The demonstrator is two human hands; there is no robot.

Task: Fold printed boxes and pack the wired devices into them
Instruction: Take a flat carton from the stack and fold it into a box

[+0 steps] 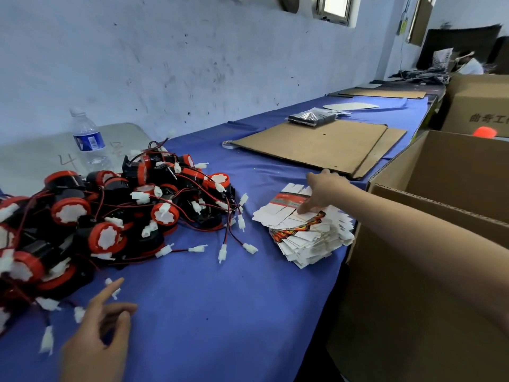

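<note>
Under everything, blue cloth [209,312]: it's covering the whole table, running from 6 o'clock out toward 1 o'clock.
Big carton [413,299]: sitting open at 4 o'clock, right up against the table edge, with the right forearm crossing in front of it.
Cardboard sheets [316,147]: lying flat at 1 o'clock, with a black packet [312,117] resting at their far edge.
Wired devices [110,210]: piling up in a tangle at 9 o'clock. They're round red-and-black bodies with red and black leads, and white plugs spilling onto the cloth.
Flat printed boxes [308,235]: sitting in a fanned stack at 3 o'clock, just beside the carton, all lying flat.
Water bottle [88,139]: standing upright at 10 o'clock behind the pile.
Right hand [322,190]: resting on top of the stack, fingers stretched out and pressing the top box, not curling round it.
Left hand [99,332]: hovering over the cloth at 7 o'clock, index finger sticking out and the others loosely bent. It's holding nothing, with white plugs just beside it.
</note>
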